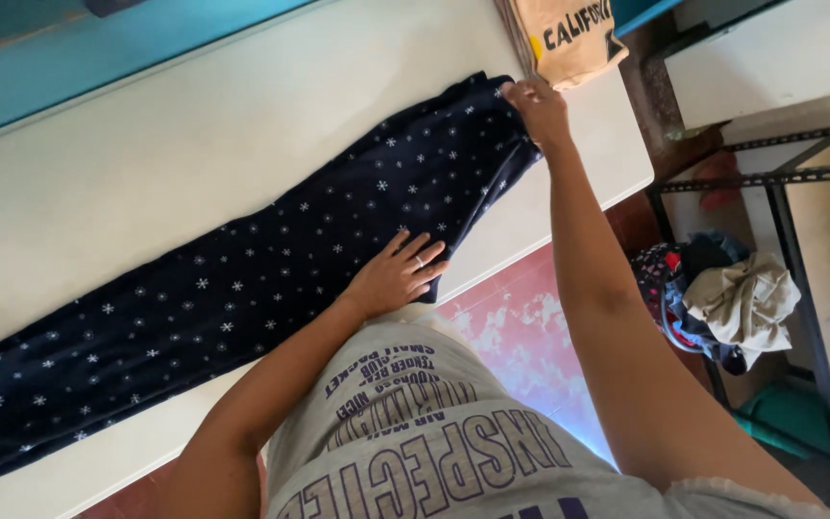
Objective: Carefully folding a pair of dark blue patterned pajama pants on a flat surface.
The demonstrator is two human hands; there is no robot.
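Head view showed dark snowflake-print trousers (242,288) lying flat along the white worktop (146,154). Left hand (398,274) pressed spread on the cloth; right hand (536,106) pinched the far end. Soft, light, limp fabric, probably best gripped at its corners.

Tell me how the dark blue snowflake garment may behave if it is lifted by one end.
The garment would probably droop, since it lies flat and limp along the white table. It seems light: the right hand grips its corner alone. It may slide, so the left hand pressing flat could steady it.
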